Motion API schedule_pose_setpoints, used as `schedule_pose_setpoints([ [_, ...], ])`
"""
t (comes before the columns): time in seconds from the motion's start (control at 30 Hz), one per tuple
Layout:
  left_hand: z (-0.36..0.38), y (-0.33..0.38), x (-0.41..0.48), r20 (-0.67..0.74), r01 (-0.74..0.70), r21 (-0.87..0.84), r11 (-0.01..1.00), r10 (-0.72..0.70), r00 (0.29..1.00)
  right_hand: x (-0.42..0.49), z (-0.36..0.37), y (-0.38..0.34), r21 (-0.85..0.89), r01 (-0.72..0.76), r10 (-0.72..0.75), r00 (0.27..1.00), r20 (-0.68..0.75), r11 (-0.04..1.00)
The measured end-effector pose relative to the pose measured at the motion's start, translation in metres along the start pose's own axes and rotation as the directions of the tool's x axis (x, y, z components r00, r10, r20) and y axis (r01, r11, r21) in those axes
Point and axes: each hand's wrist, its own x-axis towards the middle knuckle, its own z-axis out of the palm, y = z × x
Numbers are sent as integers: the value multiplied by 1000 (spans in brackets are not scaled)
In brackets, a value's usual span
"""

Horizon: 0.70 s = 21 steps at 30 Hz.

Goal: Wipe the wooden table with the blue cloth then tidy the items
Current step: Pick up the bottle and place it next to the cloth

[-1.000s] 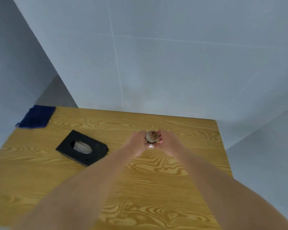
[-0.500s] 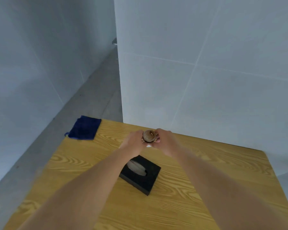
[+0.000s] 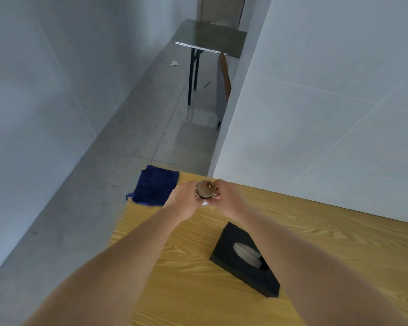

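Observation:
A small brown round jar is held between both hands above the far left part of the wooden table. My left hand grips its left side and my right hand grips its right side. The folded blue cloth lies on the table's far left corner, partly over the edge, just left of my left hand. A black tissue box with a white tissue in its slot sits on the table under my right forearm.
A white wall rises along the table's far edge. Grey concrete floor runs to the left of the table. Farther back stands a metal-topped table with black legs and a brown board leaning by it.
The view has swung left, so the table slid to the right in frame. Both hands carried the jar leftward, from over the table's middle to beside the blue cloth.

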Motion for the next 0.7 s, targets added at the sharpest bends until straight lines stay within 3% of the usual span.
schedule_pose_setpoints([
  [0.47, 3, -82, 29, 24, 135, 18, 991, -135, 991, 53, 69, -15, -9, -16, 17, 993, 117, 1000],
  [0.7, 7, -93, 36, -12, 128, -43, 991, -129, 992, 63, 78, -16, 80, -61, 52, 993, 110, 995],
])
